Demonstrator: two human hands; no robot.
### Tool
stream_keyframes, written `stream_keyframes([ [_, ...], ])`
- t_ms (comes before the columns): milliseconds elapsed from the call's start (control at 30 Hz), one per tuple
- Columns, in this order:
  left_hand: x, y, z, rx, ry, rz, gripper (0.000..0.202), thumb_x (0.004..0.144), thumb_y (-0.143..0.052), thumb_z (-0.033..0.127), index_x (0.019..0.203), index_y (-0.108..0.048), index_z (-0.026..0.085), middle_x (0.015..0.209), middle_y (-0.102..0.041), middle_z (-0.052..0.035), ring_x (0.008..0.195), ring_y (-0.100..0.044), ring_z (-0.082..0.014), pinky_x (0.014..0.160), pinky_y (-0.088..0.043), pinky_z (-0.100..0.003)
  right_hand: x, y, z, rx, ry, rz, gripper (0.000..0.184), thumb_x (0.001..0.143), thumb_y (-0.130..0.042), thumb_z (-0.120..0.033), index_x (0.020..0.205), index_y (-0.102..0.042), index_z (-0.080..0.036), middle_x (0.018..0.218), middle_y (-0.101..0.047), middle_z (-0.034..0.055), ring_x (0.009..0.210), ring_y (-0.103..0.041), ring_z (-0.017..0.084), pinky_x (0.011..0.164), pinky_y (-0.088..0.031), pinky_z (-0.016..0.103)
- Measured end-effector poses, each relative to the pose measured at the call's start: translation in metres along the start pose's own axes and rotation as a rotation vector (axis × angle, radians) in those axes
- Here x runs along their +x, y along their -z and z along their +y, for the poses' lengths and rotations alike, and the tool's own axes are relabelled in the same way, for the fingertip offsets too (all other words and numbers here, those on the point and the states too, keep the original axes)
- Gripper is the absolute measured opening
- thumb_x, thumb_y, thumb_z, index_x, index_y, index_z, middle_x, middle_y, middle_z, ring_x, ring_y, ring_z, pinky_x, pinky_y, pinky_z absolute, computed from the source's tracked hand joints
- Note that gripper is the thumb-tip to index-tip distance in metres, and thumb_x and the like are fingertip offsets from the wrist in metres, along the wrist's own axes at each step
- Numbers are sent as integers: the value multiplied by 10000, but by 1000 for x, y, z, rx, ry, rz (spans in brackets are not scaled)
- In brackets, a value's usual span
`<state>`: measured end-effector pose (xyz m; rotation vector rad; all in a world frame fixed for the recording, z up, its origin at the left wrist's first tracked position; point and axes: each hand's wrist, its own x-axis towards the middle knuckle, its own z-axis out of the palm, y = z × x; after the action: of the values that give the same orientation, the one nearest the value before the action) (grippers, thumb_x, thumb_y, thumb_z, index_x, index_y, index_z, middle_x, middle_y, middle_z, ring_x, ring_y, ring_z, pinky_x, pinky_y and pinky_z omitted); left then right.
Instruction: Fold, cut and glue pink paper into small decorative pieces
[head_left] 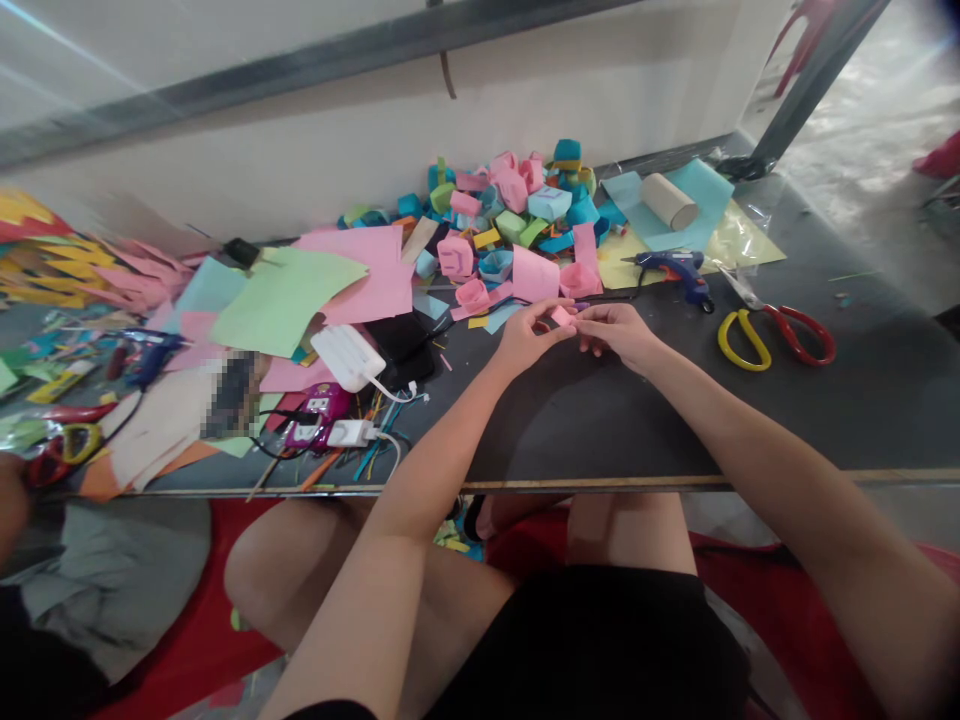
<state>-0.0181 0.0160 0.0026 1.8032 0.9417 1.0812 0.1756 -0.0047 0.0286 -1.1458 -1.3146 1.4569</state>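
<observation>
Between my two hands is a small folded piece of pink paper (562, 316). My left hand (531, 332) pinches it from the left with thumb and fingers. From the right, my right hand (616, 334) has its fingertips closed on the paper's other side. Just beyond my hands stands a pink paper cylinder (535, 274), with a pink paper cup (471, 295) to its left. Behind these lies a heap of small folded paper pieces (512, 225) in pink, blue, green and yellow. A blue glue gun (675, 270) rests beyond my right hand.
Scissors (776, 325) with yellow and red handles lie at the right. A cardboard tube (667, 201) rests on blue paper. Left are a white power bank (348, 357), a purple power strip (319, 415) and green paper sheets (289, 295). Part of another person (11, 505) shows at far left.
</observation>
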Motion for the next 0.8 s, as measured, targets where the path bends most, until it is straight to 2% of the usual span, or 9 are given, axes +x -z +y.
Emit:
stream_keyframes([
  [100,0,-2,1,25,-6,16,413,848,-740,519,1072,-773,174,1104,-796,-101,866,-716,-162,734,-520,-261,0,-2,0,21,0,15,353,641,-932,-415,736,-727,-144,643,-678,35,521,-605,109,410,-376,211],
  [267,0,-5,-3,30,6,61,383,822,-775,507,1017,-794,177,1062,-803,-91,836,-714,-163,720,-528,-264,2,-2,3,10,38,22,365,630,-930,-430,742,-735,-143,633,-668,29,516,-606,113,405,-381,212],
  [433,0,-10,-8,94,-25,129,383,896,-701,504,1039,-780,157,970,-794,-83,804,-703,-156,681,-527,-252,3,-2,5,-15,123,61,433,614,-926,-512,759,-746,-146,633,-673,34,514,-588,108,412,-390,218],
  [533,-1,-10,-5,176,-74,228,375,935,-670,465,1165,-742,177,1029,-789,-81,804,-694,-137,674,-528,-241,2,-3,6,-61,172,86,468,593,-921,-562,733,-748,-151,644,-695,51,521,-591,111,417,-402,220],
  [600,-3,-9,-1,257,-119,270,340,932,-688,417,1184,-730,193,1060,-787,-75,805,-687,-129,671,-525,-238,1,-3,7,-114,188,102,477,595,-911,-582,734,-759,-152,639,-702,55,523,-598,116,420,-407,221],
  [733,-5,-8,5,444,-220,279,136,921,-707,305,980,-746,189,920,-770,-49,771,-659,-132,655,-505,-249,0,-3,10,-218,205,151,474,637,-874,-605,753,-781,-155,586,-681,38,503,-585,119,440,-422,234],
  [800,-6,-8,6,519,-254,292,95,924,-706,282,926,-734,192,870,-748,-42,777,-650,-142,654,-498,-259,-1,-3,10,-263,235,173,462,666,-855,-607,755,-787,-159,587,-685,39,506,-582,123,456,-431,244],
])
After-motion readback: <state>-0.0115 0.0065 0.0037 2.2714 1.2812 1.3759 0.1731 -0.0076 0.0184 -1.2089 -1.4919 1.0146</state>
